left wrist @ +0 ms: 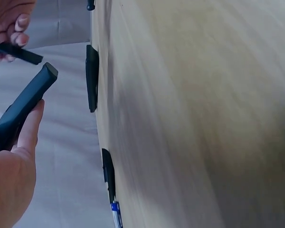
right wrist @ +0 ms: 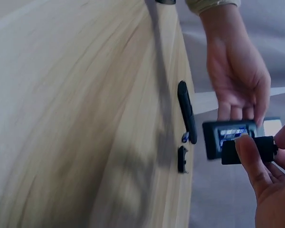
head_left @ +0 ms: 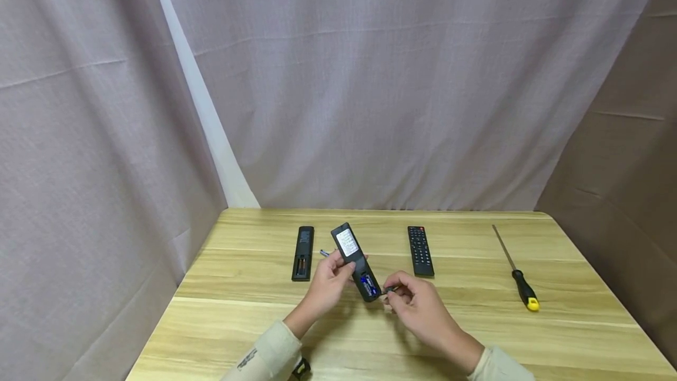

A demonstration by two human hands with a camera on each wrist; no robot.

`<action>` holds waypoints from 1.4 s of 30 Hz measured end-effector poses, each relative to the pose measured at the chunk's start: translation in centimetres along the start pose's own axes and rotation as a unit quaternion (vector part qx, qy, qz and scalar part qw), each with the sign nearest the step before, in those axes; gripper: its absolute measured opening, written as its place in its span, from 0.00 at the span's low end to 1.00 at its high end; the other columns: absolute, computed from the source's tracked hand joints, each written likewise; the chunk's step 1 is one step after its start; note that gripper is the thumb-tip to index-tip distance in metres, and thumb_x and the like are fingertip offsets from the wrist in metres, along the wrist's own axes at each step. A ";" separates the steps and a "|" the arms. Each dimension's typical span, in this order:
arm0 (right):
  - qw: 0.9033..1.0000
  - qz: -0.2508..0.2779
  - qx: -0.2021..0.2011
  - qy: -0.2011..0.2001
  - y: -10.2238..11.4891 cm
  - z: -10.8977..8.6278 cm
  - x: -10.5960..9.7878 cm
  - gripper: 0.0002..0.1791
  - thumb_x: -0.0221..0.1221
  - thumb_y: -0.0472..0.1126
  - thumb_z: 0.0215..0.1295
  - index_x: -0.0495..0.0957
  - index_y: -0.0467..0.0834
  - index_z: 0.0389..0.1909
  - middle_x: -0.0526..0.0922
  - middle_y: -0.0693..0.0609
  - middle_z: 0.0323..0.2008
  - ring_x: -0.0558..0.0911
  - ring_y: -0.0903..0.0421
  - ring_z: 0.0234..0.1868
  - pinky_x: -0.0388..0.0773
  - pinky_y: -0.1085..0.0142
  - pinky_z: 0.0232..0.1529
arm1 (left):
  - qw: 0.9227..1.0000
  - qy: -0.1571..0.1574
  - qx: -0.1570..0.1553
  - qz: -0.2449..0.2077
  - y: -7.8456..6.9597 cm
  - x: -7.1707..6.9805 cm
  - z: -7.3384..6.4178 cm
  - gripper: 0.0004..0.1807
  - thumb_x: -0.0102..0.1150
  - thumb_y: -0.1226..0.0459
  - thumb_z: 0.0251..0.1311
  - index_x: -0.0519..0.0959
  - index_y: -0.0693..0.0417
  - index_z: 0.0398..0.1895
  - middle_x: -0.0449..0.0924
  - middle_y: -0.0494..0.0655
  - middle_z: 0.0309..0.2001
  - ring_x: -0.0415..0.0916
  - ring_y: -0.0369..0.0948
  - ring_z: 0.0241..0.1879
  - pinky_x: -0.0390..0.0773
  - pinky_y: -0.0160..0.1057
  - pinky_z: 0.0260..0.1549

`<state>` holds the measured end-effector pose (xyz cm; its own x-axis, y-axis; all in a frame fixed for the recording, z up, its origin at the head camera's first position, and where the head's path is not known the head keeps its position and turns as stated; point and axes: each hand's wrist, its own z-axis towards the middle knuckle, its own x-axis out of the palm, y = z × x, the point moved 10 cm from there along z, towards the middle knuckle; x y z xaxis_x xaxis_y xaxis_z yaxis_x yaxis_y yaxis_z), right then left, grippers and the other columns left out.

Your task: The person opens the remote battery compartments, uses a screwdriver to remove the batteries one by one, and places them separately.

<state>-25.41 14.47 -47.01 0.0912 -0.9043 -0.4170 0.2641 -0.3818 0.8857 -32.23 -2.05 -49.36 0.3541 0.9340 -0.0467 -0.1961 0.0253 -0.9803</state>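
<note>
My left hand (head_left: 328,282) grips a black remote control (head_left: 361,264) above the table, its back with the white label turned up. Its battery compartment lies uncovered at the near end, with blue batteries (head_left: 368,284) inside. Between thumb and fingers, my right hand (head_left: 421,308) pinches a small black battery cover (right wrist: 230,153) just beside that end. In the left wrist view the cover (left wrist: 21,53) and the remote's tip (left wrist: 49,72) look slightly apart. In the right wrist view the cover overlaps part of the compartment, so whether they touch there I cannot tell.
On the wooden table (head_left: 238,316), a second remote (head_left: 304,243) with an uncovered compartment lies left, and a third (head_left: 420,251) lies keys up. A screwdriver (head_left: 520,284) is at right. A blue-and-white cylinder (left wrist: 116,213) and another small black cover (right wrist: 182,159) lie near the left remote.
</note>
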 end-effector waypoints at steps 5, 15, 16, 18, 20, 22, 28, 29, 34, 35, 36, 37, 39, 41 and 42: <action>0.998 -0.052 0.033 -0.012 -1.3 0.1 -0.7 0.07 0.62 0.30 0.70 0.84 0.41 0.44 0.89 0.45 0.36 0.83 0.63 0.32 0.83 0.71 0.33 | 1.000 -0.009 0.002 0.006 -0.1 -0.9 -0.5 0.20 0.49 0.71 0.80 0.73 0.69 0.69 0.81 0.70 0.66 0.88 0.54 0.57 0.92 0.51 0.50; 0.937 -0.346 -0.027 0.019 -3.6 1.5 1.1 0.09 0.71 0.31 0.63 0.85 0.50 0.34 0.87 0.58 0.33 0.81 0.63 0.38 0.85 0.63 0.40 | 1.000 -0.020 -0.002 -0.007 -0.5 -2.1 -0.8 0.19 0.49 0.71 0.80 0.73 0.68 0.69 0.79 0.72 0.67 0.87 0.55 0.60 0.92 0.51 0.50; 0.934 -0.355 -0.029 0.029 -3.9 1.6 1.4 0.10 0.71 0.31 0.63 0.84 0.50 0.32 0.85 0.59 0.31 0.80 0.63 0.37 0.85 0.64 0.39 | 1.000 -0.022 -0.002 -0.007 -0.5 -2.1 -0.7 0.20 0.49 0.71 0.80 0.73 0.68 0.70 0.79 0.71 0.67 0.86 0.55 0.60 0.92 0.51 0.50; 0.928 -0.368 -0.030 0.044 -4.5 1.9 1.8 0.11 0.71 0.31 0.63 0.82 0.50 0.28 0.83 0.60 0.29 0.78 0.63 0.36 0.83 0.65 0.37 | 1.000 -0.023 0.000 -0.009 -0.5 -2.1 -0.7 0.20 0.49 0.71 0.80 0.73 0.68 0.70 0.79 0.72 0.67 0.86 0.56 0.60 0.92 0.50 0.49; 0.924 -0.377 -0.034 0.055 -4.8 2.1 2.0 0.10 0.72 0.33 0.62 0.83 0.50 0.28 0.84 0.59 0.29 0.78 0.63 0.37 0.84 0.64 0.39 | 1.000 -0.023 0.002 -0.009 -0.6 -2.2 -0.8 0.20 0.49 0.71 0.80 0.73 0.68 0.69 0.79 0.72 0.67 0.86 0.57 0.60 0.92 0.50 0.50; 0.919 -0.387 -0.042 0.066 -4.8 2.2 2.2 0.06 0.73 0.34 0.62 0.87 0.47 0.30 0.87 0.57 0.31 0.80 0.60 0.40 0.87 0.60 0.43 | 1.000 -0.024 0.004 -0.009 -0.6 -2.2 -0.8 0.20 0.49 0.71 0.80 0.73 0.68 0.70 0.78 0.73 0.67 0.86 0.57 0.60 0.92 0.51 0.50; 0.910 -0.402 -0.069 0.079 -4.3 2.6 2.4 0.04 0.70 0.30 0.62 0.88 0.42 0.33 0.91 0.49 0.36 0.85 0.51 0.45 0.89 0.52 0.51 | 1.000 -0.027 0.006 -0.012 -0.8 -2.5 -0.7 0.20 0.49 0.72 0.79 0.72 0.68 0.70 0.78 0.73 0.67 0.86 0.59 0.60 0.92 0.52 0.51; 0.910 -0.402 -0.070 0.078 -4.2 2.7 2.4 0.05 0.70 0.29 0.61 0.88 0.42 0.31 0.90 0.49 0.35 0.85 0.51 0.44 0.89 0.52 0.50 | 1.000 -0.027 0.006 -0.013 -0.8 -2.5 -0.7 0.20 0.49 0.72 0.79 0.72 0.68 0.70 0.79 0.72 0.67 0.86 0.59 0.60 0.92 0.52 0.51; 0.908 -0.411 -0.050 0.067 -4.4 3.4 2.1 0.10 0.70 0.27 0.59 0.85 0.44 0.25 0.86 0.49 0.30 0.82 0.53 0.39 0.89 0.54 0.44 | 0.999 -0.031 0.002 -0.016 -0.7 -2.5 -0.7 0.20 0.49 0.72 0.79 0.73 0.68 0.70 0.79 0.71 0.67 0.86 0.60 0.60 0.92 0.52 0.50; 0.907 -0.415 -0.045 0.063 -4.5 3.6 2.0 0.10 0.70 0.27 0.59 0.85 0.44 0.24 0.86 0.49 0.30 0.82 0.53 0.39 0.88 0.54 0.44 | 0.999 -0.033 0.002 -0.014 -0.7 -2.5 -0.7 0.20 0.50 0.72 0.79 0.73 0.68 0.70 0.79 0.72 0.67 0.86 0.60 0.60 0.92 0.51 0.50; 0.905 -0.419 -0.043 0.062 -4.6 3.9 2.0 0.10 0.70 0.27 0.59 0.84 0.44 0.23 0.85 0.49 0.29 0.81 0.53 0.38 0.88 0.54 0.43 | 0.999 -0.035 0.000 -0.013 -0.7 -2.6 -0.7 0.20 0.50 0.71 0.79 0.73 0.68 0.70 0.79 0.72 0.67 0.86 0.60 0.59 0.93 0.49 0.49; 0.904 -0.422 -0.042 0.060 -4.7 4.2 1.9 0.10 0.69 0.27 0.59 0.85 0.43 0.24 0.85 0.49 0.30 0.82 0.53 0.39 0.88 0.53 0.43 | 0.999 -0.037 -0.002 -0.011 -0.6 -2.6 -0.7 0.20 0.50 0.71 0.79 0.73 0.67 0.70 0.79 0.71 0.67 0.86 0.59 0.59 0.93 0.47 0.48; 0.901 -0.428 -0.041 0.057 -4.8 4.7 1.7 0.10 0.68 0.26 0.59 0.85 0.42 0.23 0.85 0.48 0.30 0.82 0.52 0.39 0.88 0.53 0.43 | 0.999 -0.040 -0.006 -0.011 -0.6 -2.7 -0.6 0.20 0.50 0.71 0.79 0.73 0.67 0.69 0.79 0.71 0.67 0.87 0.57 0.58 0.93 0.44 0.47; 0.898 -0.435 -0.043 0.055 -4.9 5.3 1.5 0.10 0.68 0.25 0.59 0.84 0.42 0.23 0.85 0.48 0.28 0.82 0.52 0.38 0.88 0.53 0.41 | 0.999 -0.040 -0.005 -0.013 -0.5 -2.7 -0.5 0.20 0.50 0.71 0.79 0.73 0.67 0.70 0.80 0.70 0.67 0.88 0.55 0.57 0.93 0.43 0.46; 0.896 -0.439 -0.044 0.056 -4.9 5.6 1.4 0.11 0.67 0.25 0.59 0.84 0.42 0.22 0.85 0.49 0.28 0.82 0.52 0.38 0.88 0.52 0.41 | 0.999 -0.040 -0.005 -0.014 -0.5 -2.7 -0.4 0.20 0.51 0.71 0.79 0.73 0.68 0.69 0.80 0.70 0.67 0.88 0.53 0.56 0.93 0.42 0.46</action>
<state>-31.93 14.07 -50.81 -0.0945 -0.2355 -0.9673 0.3550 -0.9157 0.1883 -32.75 -4.72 -48.85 0.2854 0.9584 -0.0034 -0.1771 0.0492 -0.9830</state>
